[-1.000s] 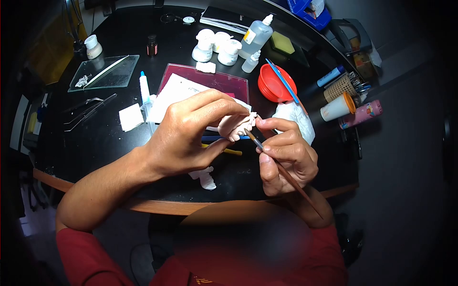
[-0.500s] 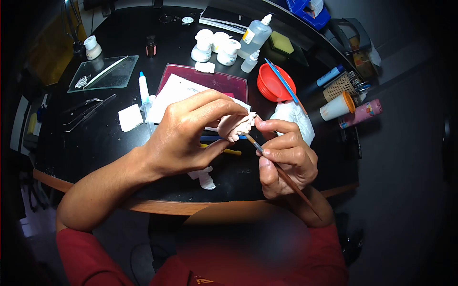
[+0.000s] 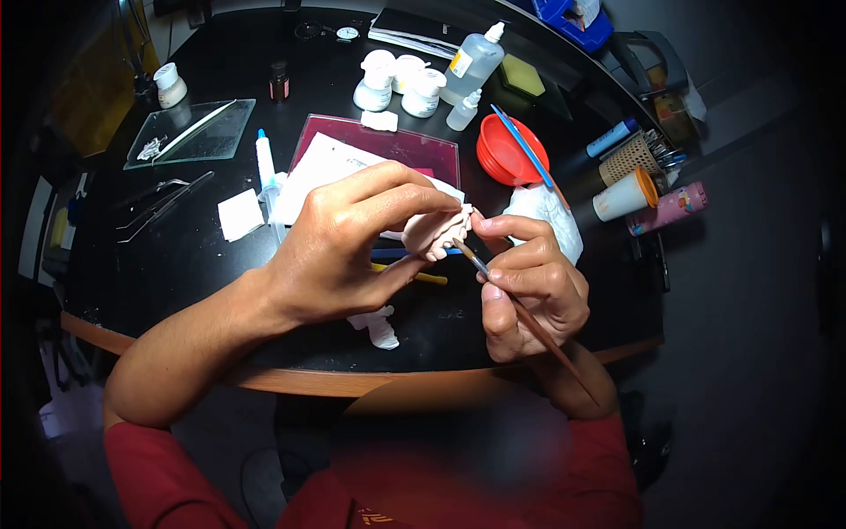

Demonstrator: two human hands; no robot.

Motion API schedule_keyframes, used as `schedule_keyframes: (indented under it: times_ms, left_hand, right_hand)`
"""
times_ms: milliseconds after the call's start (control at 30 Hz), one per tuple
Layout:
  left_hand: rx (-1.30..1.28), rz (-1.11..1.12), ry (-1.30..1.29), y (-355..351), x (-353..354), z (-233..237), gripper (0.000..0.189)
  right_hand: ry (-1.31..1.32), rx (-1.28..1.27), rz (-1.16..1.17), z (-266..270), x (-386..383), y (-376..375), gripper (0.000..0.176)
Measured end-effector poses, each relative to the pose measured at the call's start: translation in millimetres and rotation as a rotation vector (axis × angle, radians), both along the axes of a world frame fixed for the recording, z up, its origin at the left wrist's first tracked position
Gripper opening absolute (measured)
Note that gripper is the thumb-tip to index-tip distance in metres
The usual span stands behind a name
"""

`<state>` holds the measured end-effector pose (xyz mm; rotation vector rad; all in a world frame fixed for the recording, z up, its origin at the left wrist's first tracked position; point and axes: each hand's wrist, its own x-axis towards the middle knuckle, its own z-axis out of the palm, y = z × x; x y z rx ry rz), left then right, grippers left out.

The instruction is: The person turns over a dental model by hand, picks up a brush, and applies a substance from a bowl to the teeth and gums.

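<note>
A pale pink-white dental cast (image 3: 425, 234) with a row of teeth is pinched between the thumb and fingers of my left hand (image 3: 352, 238). My right hand (image 3: 538, 291) grips a fine paintbrush (image 3: 545, 333) with a reddish-brown handle and a metal ferrule. Its bristle tip is right at the teeth of the cast. The right index fingertip rests close beside the cast's far edge. Below the cast, a yellow-handled tool (image 3: 430, 278) and a crumpled white tissue (image 3: 379, 329) lie on the black table.
White-capped jars (image 3: 374, 93), a large dropper bottle (image 3: 474, 63) and a maroon plate (image 3: 414, 150) stand behind my hands. Red bowls (image 3: 504, 154) with a blue stick across them are at right. A glass slab (image 3: 216, 145), tweezers (image 3: 167, 207) and a syringe (image 3: 265, 159) lie left.
The brush tip has shifted slightly upward along the teeth, and my right hand has moved a little with it. My left hand holds the cast almost still.
</note>
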<state>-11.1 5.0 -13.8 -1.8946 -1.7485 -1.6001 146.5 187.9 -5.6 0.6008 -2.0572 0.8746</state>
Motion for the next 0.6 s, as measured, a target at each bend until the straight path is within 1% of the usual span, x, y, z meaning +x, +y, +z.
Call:
schedule_keyframes:
  times_ms: [233,333,600]
  left_hand:
    - [0.002,0.003,0.003,0.1,-0.1,-1.9,0.054]
    - [0.000,-0.002,-0.003,0.4,0.0,-1.7,0.054]
    - [0.006,0.001,-0.002,0.0,0.7,-0.8,0.054]
  right_hand:
    - [-0.005,-0.040,0.023,-2.2,0.8,0.1,0.013]
    - [-0.015,0.043,-0.022,4.3,1.5,-1.2,0.014]
    - [0.004,-0.076,0.042,-0.2,2.6,-1.2,0.013]
